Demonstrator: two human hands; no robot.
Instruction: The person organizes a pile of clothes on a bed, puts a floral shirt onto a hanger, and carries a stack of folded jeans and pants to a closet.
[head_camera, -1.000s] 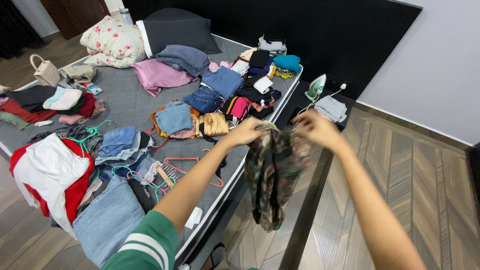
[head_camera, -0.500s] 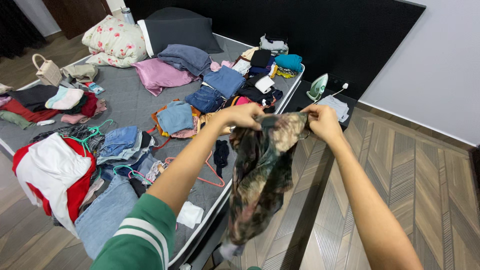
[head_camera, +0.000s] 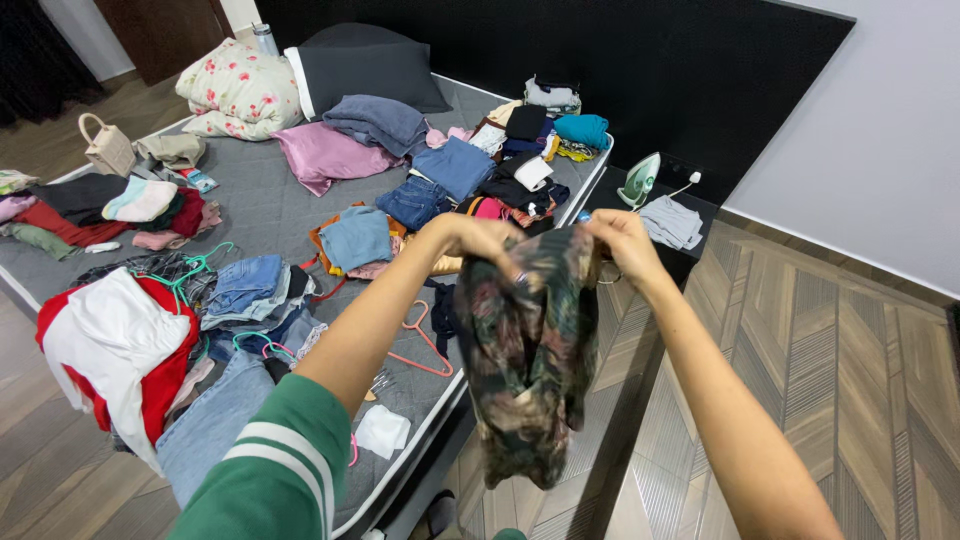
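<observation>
- Two hands gripped one dark patterned garment (head_camera: 535, 350) at its top edge: the left hand (head_camera: 480, 238) closed on one corner, the right hand (head_camera: 622, 240) closed on the other, both raised over the bed's near edge.
- The garment hung bunched and twisted below the hands, clear of the grey mattress (head_camera: 260, 205).
- Judgement: drawing the hands further apart would let the cloth fall flat; a firm pinch at each corner should prevent slipping.
- Garment type could not be determined; folds hid its shape.
- A green iron (head_camera: 640, 180) stood near, beyond the piles of clothes (head_camera: 250, 290); its cord ran partly out of sight.
</observation>
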